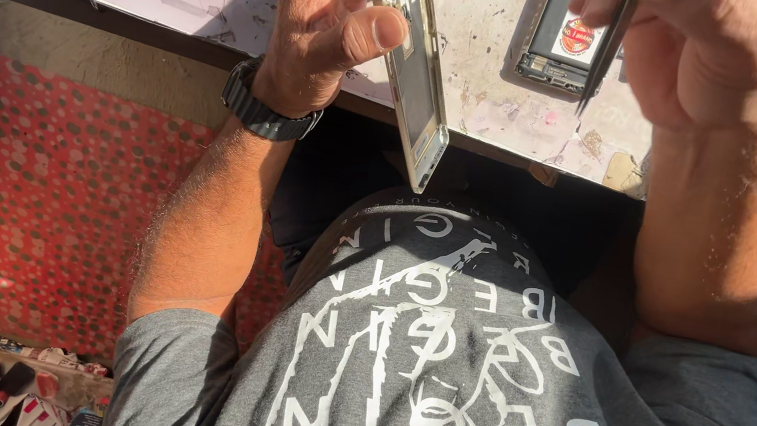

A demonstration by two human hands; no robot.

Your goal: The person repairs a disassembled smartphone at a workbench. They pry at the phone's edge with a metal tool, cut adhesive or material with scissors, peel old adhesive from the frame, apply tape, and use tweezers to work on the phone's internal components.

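Phone frame held on edge over the counter rim, tweezers beside it.
Phone frame (417, 77) pinched in left hand (327, 27), grip closed on its upper end, long axis running down toward the body. Right hand (717, 54) close by, grip closed on tweezers (606, 52), tips down above open phone (569, 30) on counter (478, 97). Wristwatch (263, 109) on left wrist.
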